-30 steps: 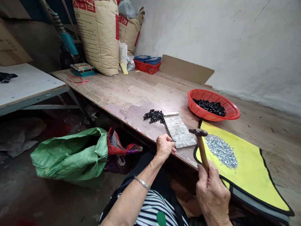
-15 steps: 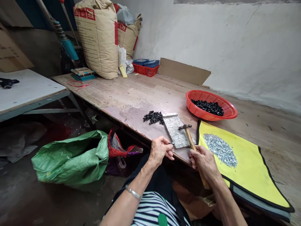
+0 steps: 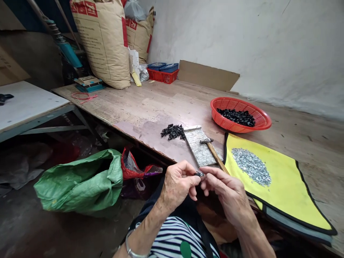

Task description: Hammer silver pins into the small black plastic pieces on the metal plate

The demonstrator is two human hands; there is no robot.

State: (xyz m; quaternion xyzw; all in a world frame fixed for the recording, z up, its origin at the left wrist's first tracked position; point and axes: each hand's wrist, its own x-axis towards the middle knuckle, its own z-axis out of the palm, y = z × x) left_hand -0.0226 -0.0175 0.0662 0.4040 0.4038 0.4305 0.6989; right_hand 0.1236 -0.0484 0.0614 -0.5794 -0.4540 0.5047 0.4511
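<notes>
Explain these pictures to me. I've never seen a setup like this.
There is no machine here: these are a person's two bare hands, filmed by one camera worn on the head and looking down. The left hand and right hand hold a small dark piece between their fingers. On the wooden table are a hammer resting on a grey slab, a pile of black pieces, a red basket holding more, and a yellow mat with silver bits.

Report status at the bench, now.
Left hand pinching small black part. Right hand fingers beside it. Hammer lying on stone slab. Nothing in the way.
</notes>
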